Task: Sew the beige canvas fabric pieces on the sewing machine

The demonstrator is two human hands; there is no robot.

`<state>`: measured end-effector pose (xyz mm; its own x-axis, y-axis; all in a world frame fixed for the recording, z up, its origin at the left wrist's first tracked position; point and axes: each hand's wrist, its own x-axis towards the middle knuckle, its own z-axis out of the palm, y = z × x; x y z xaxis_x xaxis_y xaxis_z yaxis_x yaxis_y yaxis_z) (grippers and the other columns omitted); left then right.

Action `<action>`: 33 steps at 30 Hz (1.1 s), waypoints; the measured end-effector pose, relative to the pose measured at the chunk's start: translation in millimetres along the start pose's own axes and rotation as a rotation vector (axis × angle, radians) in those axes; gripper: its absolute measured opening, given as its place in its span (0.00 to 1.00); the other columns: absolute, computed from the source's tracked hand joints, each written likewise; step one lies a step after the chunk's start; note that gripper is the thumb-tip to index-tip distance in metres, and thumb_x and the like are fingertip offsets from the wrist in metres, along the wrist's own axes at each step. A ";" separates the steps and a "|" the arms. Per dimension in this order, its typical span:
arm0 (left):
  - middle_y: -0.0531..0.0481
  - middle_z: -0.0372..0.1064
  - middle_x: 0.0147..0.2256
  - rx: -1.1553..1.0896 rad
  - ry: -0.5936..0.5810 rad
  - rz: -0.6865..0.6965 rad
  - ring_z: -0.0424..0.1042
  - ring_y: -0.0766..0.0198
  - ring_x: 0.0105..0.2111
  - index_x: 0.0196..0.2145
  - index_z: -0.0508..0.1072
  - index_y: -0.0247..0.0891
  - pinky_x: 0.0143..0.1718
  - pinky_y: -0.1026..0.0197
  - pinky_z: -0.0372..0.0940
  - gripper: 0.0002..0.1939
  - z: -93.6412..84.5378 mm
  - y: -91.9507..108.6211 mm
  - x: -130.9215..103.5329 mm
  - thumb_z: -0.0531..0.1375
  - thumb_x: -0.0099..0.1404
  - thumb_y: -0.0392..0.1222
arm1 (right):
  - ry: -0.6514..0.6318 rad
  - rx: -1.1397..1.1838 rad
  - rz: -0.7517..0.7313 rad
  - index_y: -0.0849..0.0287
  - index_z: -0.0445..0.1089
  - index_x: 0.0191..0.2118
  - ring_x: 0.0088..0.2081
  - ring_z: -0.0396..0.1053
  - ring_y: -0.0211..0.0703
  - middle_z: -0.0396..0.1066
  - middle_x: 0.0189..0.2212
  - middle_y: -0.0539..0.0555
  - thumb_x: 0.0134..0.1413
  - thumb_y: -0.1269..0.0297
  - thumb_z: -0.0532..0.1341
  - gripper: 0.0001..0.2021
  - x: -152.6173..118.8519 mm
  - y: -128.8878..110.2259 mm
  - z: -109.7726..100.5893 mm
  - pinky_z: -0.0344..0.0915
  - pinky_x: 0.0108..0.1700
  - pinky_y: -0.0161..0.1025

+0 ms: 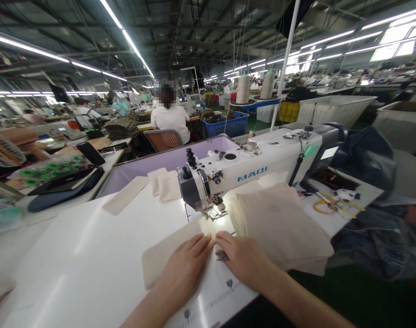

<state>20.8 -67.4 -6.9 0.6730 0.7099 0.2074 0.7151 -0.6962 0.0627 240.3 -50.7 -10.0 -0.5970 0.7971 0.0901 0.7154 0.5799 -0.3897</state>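
A beige fabric piece lies on the white sewing table, its far end beside the lit presser foot of the sewing machine. My left hand rests over this piece, fingertips closed at its right edge just in front of the foot. Close beside it, my right hand is curled, its index finger and thumb near the same edge. Out of the right palm pokes a small dark metal tip, apparently thread snips; the rest is hidden. A stack of beige fabric pieces lies right of the needle.
More beige pieces lie behind the left of the machine head. Scissors and small tools are on the table's right end. Beyond stand a lilac-lined bin, thread cones and a seated person.
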 end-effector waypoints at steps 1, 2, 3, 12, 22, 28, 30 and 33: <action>0.44 0.70 0.59 -0.005 -0.004 -0.001 0.69 0.52 0.58 0.65 0.64 0.42 0.56 0.48 0.70 0.24 -1.6 -1.5 1.5 0.53 0.74 0.35 | 0.001 -0.008 0.007 0.59 0.70 0.50 0.41 0.76 0.47 0.74 0.50 0.55 0.65 0.69 0.57 0.10 2.1 -0.8 -0.9 0.68 0.39 0.39; 0.44 0.70 0.59 -0.008 -0.013 -0.007 0.69 0.52 0.58 0.65 0.65 0.42 0.56 0.47 0.70 0.23 -3.4 -2.9 3.3 0.52 0.74 0.36 | 0.003 -0.014 0.014 0.59 0.70 0.49 0.41 0.76 0.47 0.74 0.49 0.55 0.66 0.68 0.57 0.09 4.4 -1.4 -2.1 0.67 0.38 0.39; 0.44 0.70 0.59 -0.010 -0.022 -0.013 0.69 0.51 0.58 0.64 0.66 0.42 0.56 0.47 0.70 0.23 -5.4 -4.1 5.3 0.52 0.74 0.36 | 0.006 -0.019 0.022 0.58 0.70 0.48 0.40 0.76 0.47 0.75 0.48 0.54 0.66 0.68 0.57 0.08 6.8 -1.9 -3.6 0.67 0.37 0.38; 0.43 0.73 0.56 -0.032 -0.061 -0.077 0.70 0.52 0.57 0.58 0.72 0.39 0.57 0.48 0.69 0.20 -13.2 -18.9 20.7 0.52 0.72 0.34 | -0.017 -0.068 0.065 0.56 0.69 0.48 0.40 0.76 0.47 0.72 0.52 0.54 0.63 0.67 0.59 0.09 26.9 -2.2 -13.4 0.66 0.36 0.38; 0.43 0.73 0.55 -0.034 0.002 -0.078 0.71 0.54 0.55 0.54 0.74 0.37 0.59 0.51 0.68 0.19 -14.6 -47.3 38.8 0.51 0.71 0.34 | 0.033 -0.061 0.066 0.56 0.70 0.46 0.38 0.76 0.45 0.72 0.52 0.53 0.64 0.65 0.60 0.07 30.1 -1.8 -11.6 0.66 0.34 0.39; 0.42 0.73 0.56 -0.016 0.002 -0.099 0.71 0.52 0.56 0.56 0.73 0.36 0.59 0.48 0.68 0.20 -11.3 -51.6 39.1 0.51 0.71 0.35 | 0.034 -0.032 0.065 0.55 0.69 0.46 0.39 0.76 0.45 0.71 0.53 0.53 0.64 0.66 0.59 0.06 25.9 -0.4 -8.4 0.65 0.35 0.38; 0.41 0.73 0.56 -0.015 0.012 -0.097 0.71 0.52 0.56 0.57 0.73 0.35 0.59 0.48 0.68 0.20 -9.9 -51.7 38.2 0.51 0.71 0.35 | 0.039 -0.029 0.063 0.55 0.69 0.46 0.39 0.76 0.45 0.71 0.52 0.53 0.64 0.67 0.59 0.07 25.2 0.0 -6.7 0.65 0.35 0.38; 0.42 0.73 0.56 -0.033 0.027 -0.080 0.71 0.53 0.56 0.56 0.74 0.37 0.59 0.49 0.68 0.20 -9.0 -50.8 37.0 0.51 0.71 0.35 | 0.038 -0.022 0.063 0.55 0.68 0.46 0.39 0.76 0.45 0.71 0.52 0.52 0.63 0.67 0.59 0.07 25.2 0.5 -3.8 0.65 0.36 0.38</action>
<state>7.6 -6.7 6.4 0.6087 0.7605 0.2263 0.7594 -0.6410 0.1117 227.0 -29.7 -4.5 -0.5369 0.8376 0.1010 0.7591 0.5318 -0.3753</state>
